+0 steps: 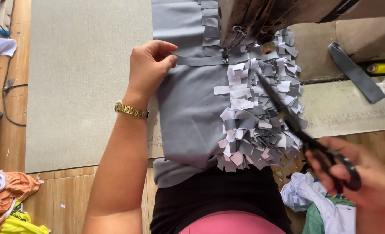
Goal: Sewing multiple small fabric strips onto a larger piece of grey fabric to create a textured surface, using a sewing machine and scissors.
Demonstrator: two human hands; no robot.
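A grey cloth (pixel 188 108) lies on the sewing table, its right half covered with rows of grey and white fabric strips (pixel 257 117). My left hand (pixel 151 65), with a gold watch on the wrist, pinches a thin grey strip (pixel 197 60) that runs across the cloth to the needle (pixel 224 55) of the sewing machine (pixel 262 17). My right hand (pixel 366 182) grips black scissors (pixel 296 125) by the handles at the lower right. Their shut blades point up and left over the strips toward the needle.
A grey mat (pixel 84 78) covers the wooden table on the left. A loose grey band (pixel 355 71) and a yellow object (pixel 383 68) lie at the right. Orange and yellow cloth (pixel 8 203) is piled at lower left, white and green cloth (pixel 318 203) at lower right.
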